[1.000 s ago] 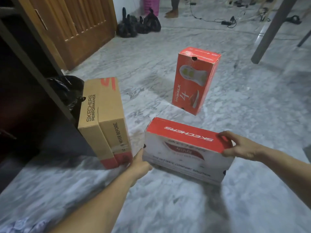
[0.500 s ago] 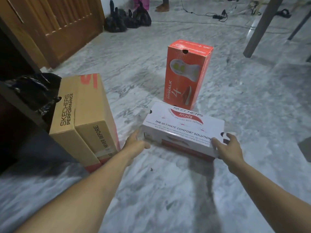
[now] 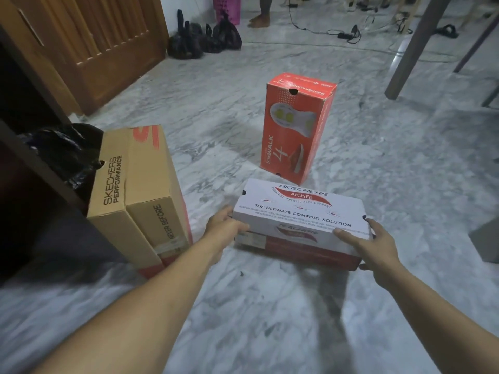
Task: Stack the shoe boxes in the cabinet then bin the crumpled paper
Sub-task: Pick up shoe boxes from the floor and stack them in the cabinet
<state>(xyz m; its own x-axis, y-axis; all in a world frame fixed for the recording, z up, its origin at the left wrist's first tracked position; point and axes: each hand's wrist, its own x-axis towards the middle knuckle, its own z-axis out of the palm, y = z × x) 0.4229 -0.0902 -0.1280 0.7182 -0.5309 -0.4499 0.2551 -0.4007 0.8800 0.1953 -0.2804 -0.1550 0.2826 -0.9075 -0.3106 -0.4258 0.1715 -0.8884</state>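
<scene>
A white and red shoe box (image 3: 297,211) lies flat on the marble floor in front of me. My left hand (image 3: 224,225) grips its left end and my right hand (image 3: 375,247) grips its right end. To the left a brown cardboard shoe box (image 3: 140,190) stands on its side beside the dark cabinet (image 3: 24,184). Behind the white box an orange shoe box (image 3: 294,125) stands upright on its end. No crumpled paper is in view.
A black plastic bag (image 3: 62,149) sits by the cabinet edge. A wooden door (image 3: 89,44) stands at the back left with black bags (image 3: 205,36) next to it. A table leg (image 3: 413,49), cables and another person's feet (image 3: 259,20) are at the back.
The white and red box has been turned from standing on its long side to lying flat, white face up. Both hands shifted with it and now hold its ends.
</scene>
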